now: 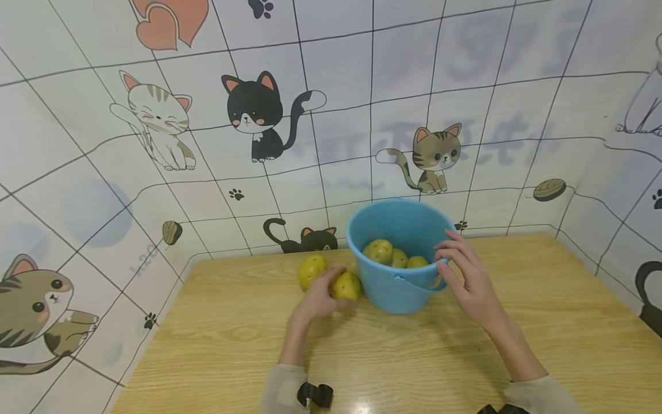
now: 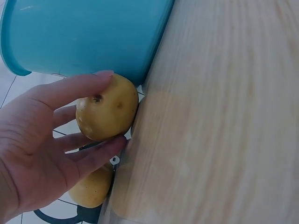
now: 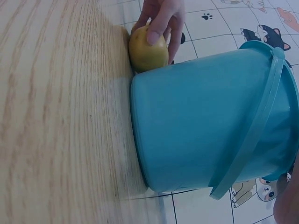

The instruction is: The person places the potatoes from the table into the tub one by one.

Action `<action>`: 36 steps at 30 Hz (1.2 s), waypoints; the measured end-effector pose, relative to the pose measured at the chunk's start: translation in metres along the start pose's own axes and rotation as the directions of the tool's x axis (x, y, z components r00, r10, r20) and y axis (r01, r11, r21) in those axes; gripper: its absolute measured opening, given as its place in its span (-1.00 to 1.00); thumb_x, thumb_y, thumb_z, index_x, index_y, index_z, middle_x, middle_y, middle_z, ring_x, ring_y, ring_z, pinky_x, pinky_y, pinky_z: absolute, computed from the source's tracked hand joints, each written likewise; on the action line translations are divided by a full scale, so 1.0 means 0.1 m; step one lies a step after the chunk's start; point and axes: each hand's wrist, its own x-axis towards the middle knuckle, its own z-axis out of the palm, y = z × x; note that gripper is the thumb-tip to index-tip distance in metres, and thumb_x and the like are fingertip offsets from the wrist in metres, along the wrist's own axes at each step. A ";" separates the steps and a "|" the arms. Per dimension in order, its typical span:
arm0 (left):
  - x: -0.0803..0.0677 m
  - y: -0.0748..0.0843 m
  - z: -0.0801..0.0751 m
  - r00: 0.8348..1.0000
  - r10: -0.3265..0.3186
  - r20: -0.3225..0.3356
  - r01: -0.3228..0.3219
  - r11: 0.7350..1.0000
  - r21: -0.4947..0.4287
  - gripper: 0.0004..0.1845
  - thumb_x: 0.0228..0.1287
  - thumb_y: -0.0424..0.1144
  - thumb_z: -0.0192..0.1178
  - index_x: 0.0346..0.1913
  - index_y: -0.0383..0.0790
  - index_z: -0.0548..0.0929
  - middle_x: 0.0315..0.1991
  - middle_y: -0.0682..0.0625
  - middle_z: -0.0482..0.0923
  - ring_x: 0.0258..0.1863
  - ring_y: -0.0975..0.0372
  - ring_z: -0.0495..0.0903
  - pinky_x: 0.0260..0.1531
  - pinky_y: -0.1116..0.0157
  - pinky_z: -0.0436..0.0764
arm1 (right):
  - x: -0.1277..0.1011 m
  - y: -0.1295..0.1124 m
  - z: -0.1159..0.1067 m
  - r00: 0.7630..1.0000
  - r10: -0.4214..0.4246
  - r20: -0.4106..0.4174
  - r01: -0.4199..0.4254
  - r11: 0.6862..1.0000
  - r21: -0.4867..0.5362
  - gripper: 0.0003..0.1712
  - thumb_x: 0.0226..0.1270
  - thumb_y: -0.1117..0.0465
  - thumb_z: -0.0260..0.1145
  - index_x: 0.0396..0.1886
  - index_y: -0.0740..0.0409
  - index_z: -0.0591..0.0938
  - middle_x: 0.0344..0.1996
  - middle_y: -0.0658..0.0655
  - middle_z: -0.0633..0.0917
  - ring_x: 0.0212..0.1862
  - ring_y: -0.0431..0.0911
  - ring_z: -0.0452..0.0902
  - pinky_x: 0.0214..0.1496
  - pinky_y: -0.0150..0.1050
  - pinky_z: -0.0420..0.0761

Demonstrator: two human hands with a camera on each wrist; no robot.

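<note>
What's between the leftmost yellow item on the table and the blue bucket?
The left hand and the gripped yellow item; the head view shows both between the leftmost yellow item and the blue bucket.

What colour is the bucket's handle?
Blue, like the bucket itself; the handle shows best in the right wrist view.

Bright, diffuse light fills the head view, with a small glare spot on the tabletop (image 1: 233, 345) at bottom centre and faint, soft shadows around the middle. Lettering (image 1: 465, 54) at upper right looks blurred. Both wrist views appear dimmer and cooler.
</note>
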 end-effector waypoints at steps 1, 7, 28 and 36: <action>0.00 0.00 0.00 1.000 0.000 0.000 0.000 1.000 -0.010 -0.10 0.00 -0.16 0.54 0.45 -0.27 0.40 0.40 -0.14 0.39 0.31 0.00 0.41 0.31 -0.06 0.39 | 0.00 0.00 0.00 1.000 0.002 0.000 -0.002 1.000 -0.002 -0.91 0.44 0.38 0.23 -0.18 0.17 0.64 -0.03 0.29 0.60 0.43 0.29 0.21 0.56 -0.09 0.10; -0.01 0.01 0.00 1.000 -0.015 -0.012 0.014 0.998 -0.054 -0.09 -0.04 -0.22 0.57 0.43 -0.29 0.43 0.37 -0.11 0.45 0.25 0.07 0.47 0.28 0.02 0.45 | -0.01 -0.01 -0.01 1.000 0.015 -0.004 -0.015 1.000 -0.002 -0.88 0.40 0.41 0.23 -0.19 0.15 0.64 -0.02 0.28 0.61 0.43 0.30 0.21 0.56 -0.11 0.09; -0.06 0.03 -0.15 0.989 0.007 -0.147 -0.029 0.988 -0.152 -0.11 -0.07 -0.16 0.54 0.42 -0.22 0.46 0.25 -0.07 0.53 0.08 0.10 0.52 0.10 0.03 0.54 | 0.00 -0.02 0.00 1.000 -0.009 -0.006 0.009 1.000 0.011 -0.91 0.44 0.38 0.22 -0.19 0.17 0.64 -0.07 0.31 0.59 0.41 0.33 0.22 0.55 -0.07 0.10; -0.07 0.10 -0.21 0.976 0.017 -0.219 -0.060 0.979 -0.194 -0.10 -0.05 -0.23 0.57 0.43 -0.23 0.44 0.28 -0.11 0.50 0.05 0.02 0.57 -0.01 0.10 0.64 | 0.00 -0.01 0.01 1.000 -0.010 -0.008 0.010 1.000 0.001 -0.91 0.44 0.38 0.23 -0.18 0.16 0.64 -0.05 0.20 0.60 0.41 0.32 0.23 0.55 -0.09 0.11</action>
